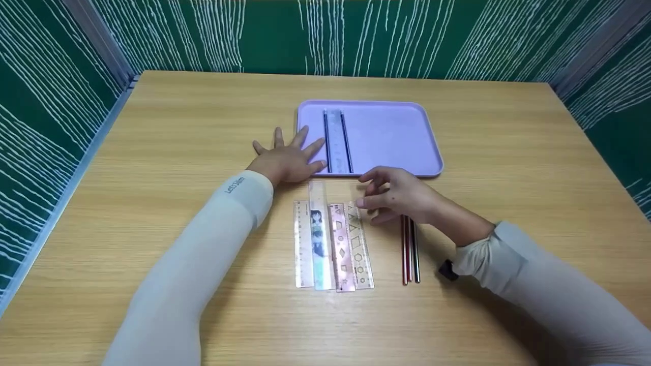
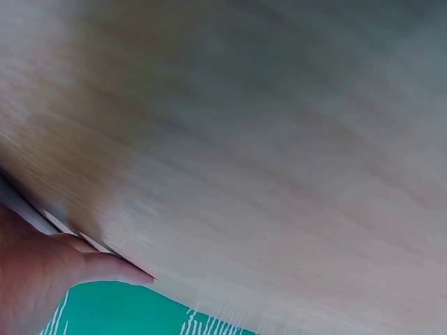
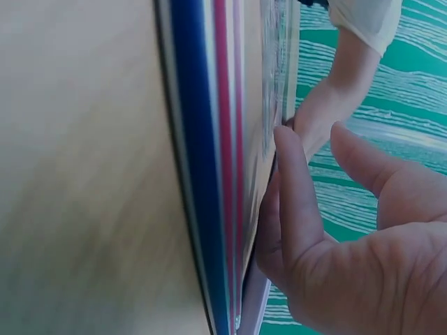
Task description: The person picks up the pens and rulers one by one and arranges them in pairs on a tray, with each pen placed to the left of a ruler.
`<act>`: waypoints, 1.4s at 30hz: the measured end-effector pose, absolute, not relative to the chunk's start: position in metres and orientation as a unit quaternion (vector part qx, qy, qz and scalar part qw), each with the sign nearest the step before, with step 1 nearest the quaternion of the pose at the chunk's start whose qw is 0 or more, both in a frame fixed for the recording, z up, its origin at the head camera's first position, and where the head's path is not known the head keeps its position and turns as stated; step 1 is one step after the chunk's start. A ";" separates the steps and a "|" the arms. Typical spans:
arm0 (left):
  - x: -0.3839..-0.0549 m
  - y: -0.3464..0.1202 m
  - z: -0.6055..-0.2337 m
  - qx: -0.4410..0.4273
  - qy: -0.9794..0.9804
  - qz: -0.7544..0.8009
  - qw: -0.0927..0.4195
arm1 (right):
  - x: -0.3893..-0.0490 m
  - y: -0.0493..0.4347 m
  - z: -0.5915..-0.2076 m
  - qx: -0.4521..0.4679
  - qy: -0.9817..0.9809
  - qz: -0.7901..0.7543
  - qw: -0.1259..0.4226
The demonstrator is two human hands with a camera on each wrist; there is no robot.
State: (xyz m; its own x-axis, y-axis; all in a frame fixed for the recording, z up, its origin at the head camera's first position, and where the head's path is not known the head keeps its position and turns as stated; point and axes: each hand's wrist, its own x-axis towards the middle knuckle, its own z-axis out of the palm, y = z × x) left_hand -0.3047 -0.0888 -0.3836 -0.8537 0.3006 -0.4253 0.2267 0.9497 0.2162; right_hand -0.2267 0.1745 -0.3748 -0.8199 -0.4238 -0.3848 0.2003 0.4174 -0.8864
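Note:
My left hand [image 1: 287, 161] lies with fingers spread over the left side of a purple tray [image 1: 386, 137], its thumb close to the tray's front edge. Inside the tray, a clear ruler [image 1: 338, 147] lies between two dark pencils [image 1: 347, 140]. My right hand [image 1: 396, 195] hovers in front of the tray with loosely bent fingers and holds nothing. Below its fingertips is a clear stencil ruler [image 1: 360, 254], beside a pink stencil ruler [image 1: 342, 254]. A ruler with a cartoon figure [image 1: 320, 244] and a plain clear ruler [image 1: 303, 254] lie further left.
Several pencils [image 1: 410, 254] lie side by side right of the rulers, their upper ends under my right hand; the right wrist view shows a blue pencil [image 3: 195, 125] up close. Everything lies on a wooden table [image 1: 203, 112] with green, white-streaked walls [image 1: 274, 35] around it.

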 end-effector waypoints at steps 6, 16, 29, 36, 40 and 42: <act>-0.303 -0.090 -0.384 0.138 0.958 0.080 0.239 | -0.218 0.172 -0.379 -0.076 0.796 -0.524 0.293; -0.304 -0.090 -0.383 0.145 0.958 0.080 0.234 | -0.213 0.169 -0.383 -0.066 0.801 -0.523 0.285; -0.304 -0.090 -0.384 0.147 0.959 0.078 0.229 | -0.209 0.158 -0.384 -0.090 0.847 -0.461 0.250; -0.304 -0.090 -0.385 0.149 0.957 0.078 0.235 | -0.208 0.157 -0.382 -0.099 0.865 -0.423 0.250; -0.304 -0.090 -0.385 0.153 0.959 0.077 0.226 | -0.208 0.157 -0.380 -0.110 0.878 -0.399 0.241; -0.304 -0.090 -0.385 0.154 0.960 0.076 0.223 | -0.208 0.157 -0.380 -0.122 0.887 -0.380 0.230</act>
State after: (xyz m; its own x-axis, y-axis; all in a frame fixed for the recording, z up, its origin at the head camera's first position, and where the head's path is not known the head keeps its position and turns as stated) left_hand -0.3044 -0.0904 -0.3846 -0.8531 0.3298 -0.4043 0.2624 0.9410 0.2138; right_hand -0.2083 0.1566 -0.3800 -0.8643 -0.3915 -0.3159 -0.0411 0.6809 -0.7312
